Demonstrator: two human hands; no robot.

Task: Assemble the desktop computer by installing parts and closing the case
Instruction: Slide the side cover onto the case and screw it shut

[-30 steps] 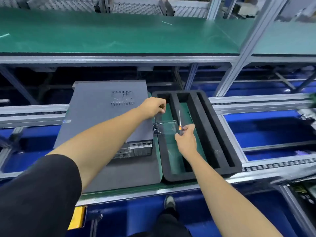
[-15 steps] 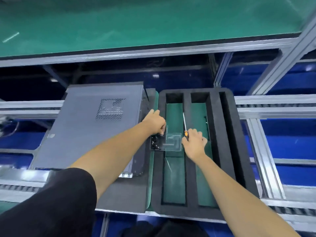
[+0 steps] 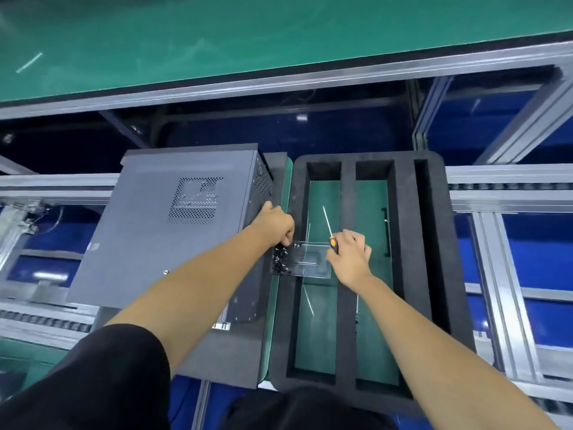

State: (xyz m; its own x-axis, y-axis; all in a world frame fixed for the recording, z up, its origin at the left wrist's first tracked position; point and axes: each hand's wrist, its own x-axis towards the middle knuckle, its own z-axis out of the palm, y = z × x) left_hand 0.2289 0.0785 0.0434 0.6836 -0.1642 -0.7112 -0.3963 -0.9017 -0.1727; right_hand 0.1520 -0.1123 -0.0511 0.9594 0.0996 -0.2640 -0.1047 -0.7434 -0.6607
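Lying flat on the left, the dark grey computer case [image 3: 173, 225] shows a closed side panel with a perforated vent; no writing is readable. The left hand [image 3: 273, 225] pinches down into a clear box [image 3: 302, 259] of black screws [image 3: 280, 259]. The right hand [image 3: 348, 256] grips an orange-handled screwdriver [image 3: 329, 231] over the black foam tray [image 3: 440, 243]. Since half a second ago, both hands have barely shifted.

Both arms outstretched, fingers curled
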